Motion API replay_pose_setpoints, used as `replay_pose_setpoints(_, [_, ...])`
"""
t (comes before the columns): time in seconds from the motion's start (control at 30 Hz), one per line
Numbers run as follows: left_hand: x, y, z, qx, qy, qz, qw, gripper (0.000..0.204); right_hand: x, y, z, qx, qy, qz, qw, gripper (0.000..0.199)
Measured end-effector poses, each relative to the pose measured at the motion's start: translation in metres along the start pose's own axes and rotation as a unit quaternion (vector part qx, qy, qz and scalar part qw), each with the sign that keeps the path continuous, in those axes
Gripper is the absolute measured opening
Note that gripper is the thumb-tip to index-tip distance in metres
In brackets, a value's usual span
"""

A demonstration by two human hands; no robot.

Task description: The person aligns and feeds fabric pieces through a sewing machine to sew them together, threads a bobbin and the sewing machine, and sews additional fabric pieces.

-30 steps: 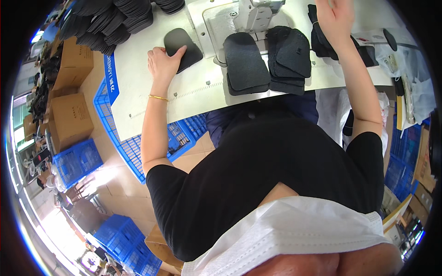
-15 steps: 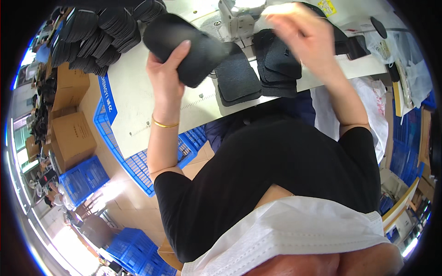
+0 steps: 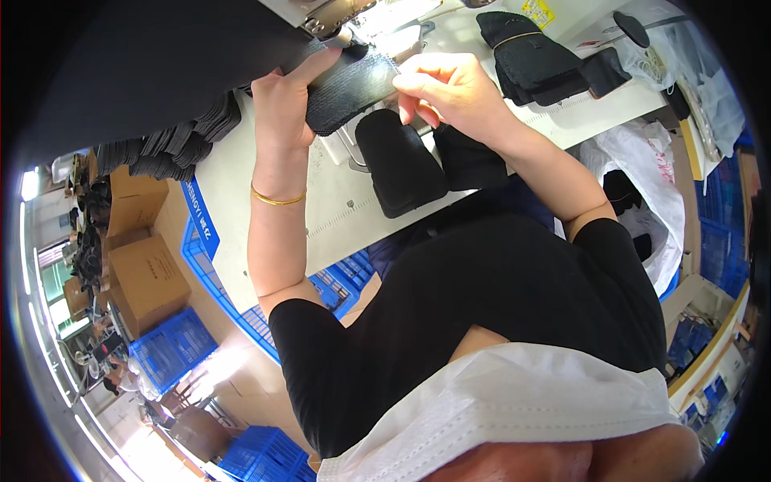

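A black textured piece [image 3: 347, 95] lies under the metal head of a sewing machine [image 3: 333, 14]. My left hand [image 3: 283, 106] grips its left side, thumb on top. At its right edge my right hand [image 3: 458, 92] has thumb and forefinger pinched together, the other fingers curled below. Just in front of the hands sit two stacks of black rounded pieces, a left stack [image 3: 401, 165] and a right stack [image 3: 472, 161] partly behind my right wrist. The needle area is partly hidden by my left thumb and the machine.
A large dark shape [image 3: 152, 64] blocks the upper left. Black pieces [image 3: 181, 140] are piled at the table's left. A banded black bundle [image 3: 530, 60] stands at the right. Below the white table [image 3: 321, 213] are a blue crate [image 3: 345, 281], cardboard boxes [image 3: 144, 277] and a white sack [image 3: 662, 201].
My left hand has brought the black piece down under the machine. My right hand has moved left and down to its edge. The view has shifted, with the dark shape entering upper left.
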State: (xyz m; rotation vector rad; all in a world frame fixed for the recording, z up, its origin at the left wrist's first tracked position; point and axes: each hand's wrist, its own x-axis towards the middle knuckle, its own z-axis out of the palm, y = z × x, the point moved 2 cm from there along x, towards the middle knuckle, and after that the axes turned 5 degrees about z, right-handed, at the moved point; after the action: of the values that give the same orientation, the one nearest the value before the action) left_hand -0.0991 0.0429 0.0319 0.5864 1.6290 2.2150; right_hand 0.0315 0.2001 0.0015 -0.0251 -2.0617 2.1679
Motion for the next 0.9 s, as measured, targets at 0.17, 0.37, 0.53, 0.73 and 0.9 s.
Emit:
replay_pose_setpoints(0.17, [0.007,0.006,-0.001,0.049,0.013,-0.026,0.998,0.014,0.003,0.000,0.003,0.031,0.009,-0.014,0.999,0.020])
replay_pose_setpoints(0.37, [0.023,0.003,-0.016,0.053,-0.022,-0.082,0.995,0.034,0.003,0.004,0.006,0.022,-0.007,-0.013,1.000,0.019])
replay_pose_setpoints(0.53, [-0.001,0.002,-0.001,0.294,0.010,0.343,0.892,0.033,0.002,0.005,0.013,0.046,0.004,-0.020,0.999,0.019])
replay_pose_setpoints(0.73, [-0.044,0.012,0.015,0.487,-0.083,0.424,0.759,0.042,-0.002,0.004,0.011,0.004,0.016,-0.060,0.998,0.023])
replay_pose_setpoints(0.9, [-0.039,0.009,0.010,0.420,-0.128,0.395,0.807,0.031,-0.003,0.003,0.010,0.012,0.003,-0.083,0.996,0.023])
